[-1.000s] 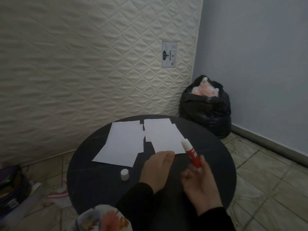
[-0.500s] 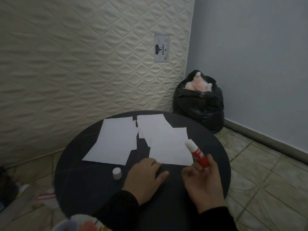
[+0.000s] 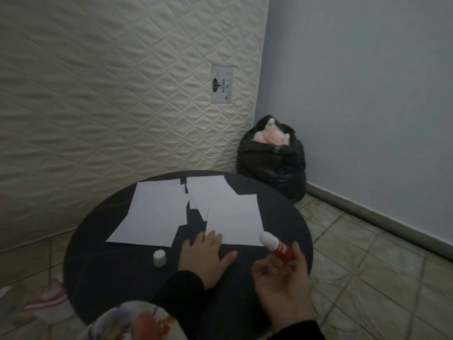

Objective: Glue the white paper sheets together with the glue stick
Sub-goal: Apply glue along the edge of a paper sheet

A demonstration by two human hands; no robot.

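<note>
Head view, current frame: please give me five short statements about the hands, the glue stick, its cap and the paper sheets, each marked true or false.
1. The right hand holds the red glue stick with the white tip. True.
2. The small white cylindrical cap is on the glue stick. False: it stands on the round black table, left of the left hand.
3. The left hand lies flat, its fingers touching the near edge of the right-hand white paper sheet. True.
4. The glue tip is pressed onto a sheet. False: it is held up above the table.
5. The left-hand white paper sheet lies on the floor. False: it lies on the table.
</note>
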